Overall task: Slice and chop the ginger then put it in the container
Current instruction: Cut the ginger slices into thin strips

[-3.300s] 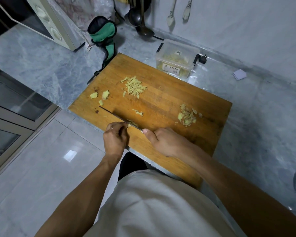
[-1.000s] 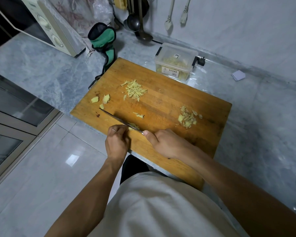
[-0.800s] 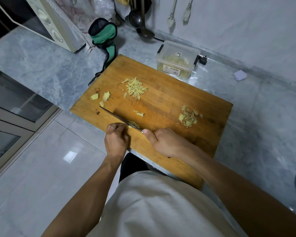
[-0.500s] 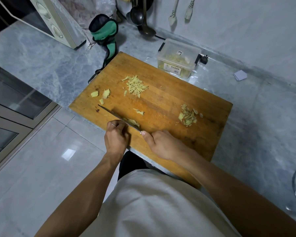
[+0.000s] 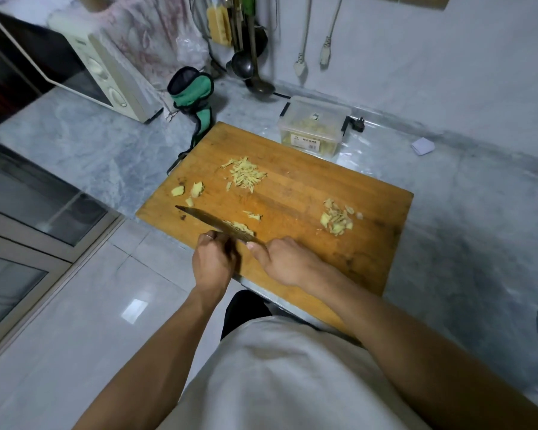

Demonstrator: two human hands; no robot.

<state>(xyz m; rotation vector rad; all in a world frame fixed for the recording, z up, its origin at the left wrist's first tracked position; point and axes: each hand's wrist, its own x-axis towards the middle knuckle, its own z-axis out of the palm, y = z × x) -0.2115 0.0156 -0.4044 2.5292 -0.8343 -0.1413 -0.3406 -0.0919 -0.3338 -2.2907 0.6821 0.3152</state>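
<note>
Head view: ginger between both hands.

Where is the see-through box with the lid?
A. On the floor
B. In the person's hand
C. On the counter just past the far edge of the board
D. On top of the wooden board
C: the lidded clear container stands on the grey counter just past the far edge of the cutting board, and neither hand touches it.
</note>
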